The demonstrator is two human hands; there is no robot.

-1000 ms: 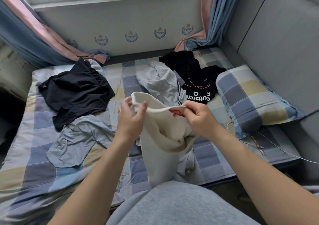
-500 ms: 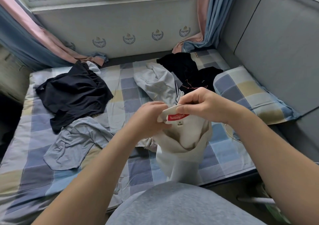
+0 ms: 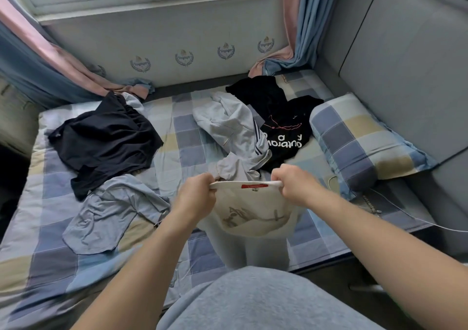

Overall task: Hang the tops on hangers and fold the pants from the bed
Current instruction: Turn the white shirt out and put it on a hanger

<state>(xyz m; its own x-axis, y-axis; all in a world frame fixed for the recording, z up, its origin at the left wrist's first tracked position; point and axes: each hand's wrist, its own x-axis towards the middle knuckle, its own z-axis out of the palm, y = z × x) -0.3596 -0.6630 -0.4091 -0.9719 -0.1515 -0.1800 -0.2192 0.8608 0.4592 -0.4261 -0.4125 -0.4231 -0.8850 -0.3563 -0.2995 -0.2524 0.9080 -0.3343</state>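
The person is facing the bed (image 3: 177,137), both bare forearms reaching forward and angling inward so that the hands are coming close together above the mattress's near edge. The left hand (image 3: 196,195) is curling into a fist, knuckles up and wrist nearly straight, its grip pinching the left end of the neckline of a cream top (image 3: 253,210). The right hand (image 3: 293,185) is mirroring it, its grip clenching round the right end of the same neckline. Between the two fists the collar is stretching taut into a nearly straight band, with a red label (image 3: 254,186) showing at its middle. The body of the cream top is hanging below the hands in a loose pouch, a faint brownish print showing through the cloth, and its lower part is dropping out of sight behind the person's grey-clad front.

On the checked sheet a black garment (image 3: 106,139) is lying crumpled at the left, and a light blue shirt (image 3: 111,210) is spreading just in front of it, touching its edge. Beyond the hands a pale grey striped garment (image 3: 233,132) is sprawling in the middle, with a black T-shirt (image 3: 286,132) bearing white lettering just beside it on the right, near a checked pillow (image 3: 359,139). A thin white cable (image 3: 405,218) is trailing across the bed's near right corner.
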